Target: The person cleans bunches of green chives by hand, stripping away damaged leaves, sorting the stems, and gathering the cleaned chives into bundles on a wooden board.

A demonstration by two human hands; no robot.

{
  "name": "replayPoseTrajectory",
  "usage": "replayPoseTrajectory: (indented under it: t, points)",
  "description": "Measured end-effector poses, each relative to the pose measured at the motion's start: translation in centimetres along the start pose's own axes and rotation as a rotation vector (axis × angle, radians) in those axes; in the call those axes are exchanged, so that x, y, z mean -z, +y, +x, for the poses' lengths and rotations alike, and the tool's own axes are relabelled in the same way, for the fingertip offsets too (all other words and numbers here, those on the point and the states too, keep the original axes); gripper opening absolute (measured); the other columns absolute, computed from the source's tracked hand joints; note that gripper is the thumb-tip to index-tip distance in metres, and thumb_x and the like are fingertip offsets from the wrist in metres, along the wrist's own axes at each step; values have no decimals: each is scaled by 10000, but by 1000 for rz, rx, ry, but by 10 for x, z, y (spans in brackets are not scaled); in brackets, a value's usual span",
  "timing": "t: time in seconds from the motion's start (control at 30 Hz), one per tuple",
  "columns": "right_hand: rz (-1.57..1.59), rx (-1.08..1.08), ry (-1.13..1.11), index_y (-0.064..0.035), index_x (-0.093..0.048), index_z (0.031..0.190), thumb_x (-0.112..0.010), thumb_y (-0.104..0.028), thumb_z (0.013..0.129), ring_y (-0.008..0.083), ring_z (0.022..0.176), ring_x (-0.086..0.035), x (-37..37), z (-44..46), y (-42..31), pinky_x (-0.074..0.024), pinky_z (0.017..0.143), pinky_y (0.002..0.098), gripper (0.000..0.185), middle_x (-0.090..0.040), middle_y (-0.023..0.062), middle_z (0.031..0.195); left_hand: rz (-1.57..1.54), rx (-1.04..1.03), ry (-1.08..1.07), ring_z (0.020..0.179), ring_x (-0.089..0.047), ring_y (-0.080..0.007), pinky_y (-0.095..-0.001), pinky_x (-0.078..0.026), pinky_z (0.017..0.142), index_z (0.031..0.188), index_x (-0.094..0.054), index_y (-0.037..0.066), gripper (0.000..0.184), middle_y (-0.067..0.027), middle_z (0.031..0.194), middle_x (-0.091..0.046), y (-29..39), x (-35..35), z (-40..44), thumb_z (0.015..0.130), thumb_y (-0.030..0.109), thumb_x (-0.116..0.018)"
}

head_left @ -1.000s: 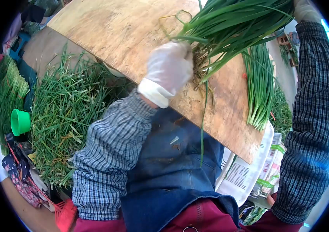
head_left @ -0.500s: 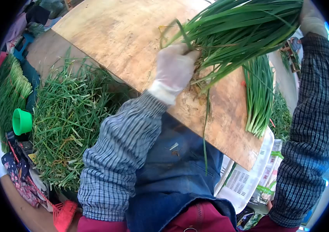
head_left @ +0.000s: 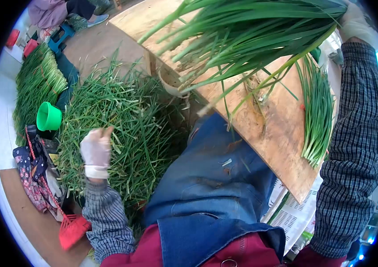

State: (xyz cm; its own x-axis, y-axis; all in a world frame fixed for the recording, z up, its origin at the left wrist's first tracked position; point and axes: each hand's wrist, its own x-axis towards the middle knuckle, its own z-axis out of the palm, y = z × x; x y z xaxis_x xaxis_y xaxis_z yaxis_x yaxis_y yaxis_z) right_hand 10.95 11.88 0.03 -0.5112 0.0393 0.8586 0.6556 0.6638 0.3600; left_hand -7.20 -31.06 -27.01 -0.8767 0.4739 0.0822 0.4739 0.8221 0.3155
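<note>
My right hand [head_left: 355, 26], in a pale thin glove, is closed around the leafy end of a big bunch of garlic chives [head_left: 260, 35]. The bunch stretches leftward above the wooden board [head_left: 282, 129], its pale stem ends splayed and a few strands hanging down. Off to the left, my gloved left hand [head_left: 96, 150] is over a heap of loose chive leaves and scraps [head_left: 122, 115]. Motion blurs its fingers, so whether it holds anything is unclear. A smaller, neat bunch of chives [head_left: 318, 115] lies on the board's right side.
Left of the heap are a green bucket [head_left: 49, 116], stacked chives [head_left: 40, 84], and a red plastic piece [head_left: 73, 231]. A pale container [head_left: 171, 80] sits under the board's edge. A seated person's leg [head_left: 82, 10] shows at upper left, near a blue stool [head_left: 61, 39].
My left hand has left the stem ends over the board and swung left and down to the scrap heap. My right hand still grips the bunch. The view has shifted left.
</note>
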Motion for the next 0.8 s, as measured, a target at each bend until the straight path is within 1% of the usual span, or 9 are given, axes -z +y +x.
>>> replayPoseTrajectory:
  t: [0.07,0.13,0.27,0.33,0.4,0.5,0.63,0.73,0.8]
  points:
    - [3,-1,-30,-28,-597,887,-527,-101,804,306,811,-586,3,-1,-7,-459,709,352,130,-601,185,837,-591,-320,204,663,-609,-244,-321,-484,576,831,-642,28,98,-130,790,-623,53,1,-8,765,100,-652]
    - [2,-1,-49,-28,-598,886,-529,-107,802,307,811,-587,3,4,-9,-459,707,354,134,-602,185,835,-810,-555,332,663,-608,-242,-308,-490,590,850,-628,30,146,-108,773,-616,109,8,-7,714,-6,-666]
    - [-11,0,-91,-28,-599,885,-532,-118,800,310,809,-588,7,4,-15,-460,703,358,141,-604,186,832,-890,-659,444,681,-601,-275,-330,-489,606,852,-617,52,152,-126,773,-606,170,-13,2,710,13,-656]
    - [-9,-4,-114,-27,-599,885,-534,-124,798,312,808,-589,9,2,-18,-460,700,360,145,-605,187,831,-787,-601,510,679,-594,-296,-372,-481,603,850,-612,67,106,-134,752,-598,188,-23,12,748,87,-629]
    - [-8,-5,-138,-27,-600,885,-535,-129,797,313,808,-589,11,1,-19,-460,698,362,150,-605,187,829,-649,-491,269,700,-603,-299,-383,-481,616,874,-613,66,136,-146,734,-602,201,-26,18,771,154,-613]
    - [19,9,-193,-27,-601,884,-537,-138,795,316,807,-590,20,-1,-23,-460,695,365,156,-607,188,827,-578,-477,40,726,-617,-224,-265,-476,654,963,-632,6,242,-147,830,-634,218,-29,31,790,175,-628]
    - [110,81,-361,-26,-602,883,-541,-149,792,319,805,-592,36,-7,-28,-460,691,369,165,-608,189,824,-1158,-367,-350,772,-577,-115,-231,-457,697,966,-631,-37,248,-98,826,-651,220,-52,52,801,148,-636]
    - [-69,131,-42,-35,-619,822,-554,-152,781,330,712,-598,3,-9,-10,-467,645,378,141,-614,171,745,-1150,-313,-492,767,-576,-131,-238,-456,707,949,-633,-43,231,-108,839,-650,214,-54,58,801,135,-625]
    - [-171,165,142,-41,-626,783,-563,-157,776,333,675,-599,-10,-14,-3,-471,628,380,132,-613,166,705,-1078,-347,-399,750,-586,-149,-255,-461,698,936,-633,-41,239,-120,824,-651,218,-46,51,802,156,-617]
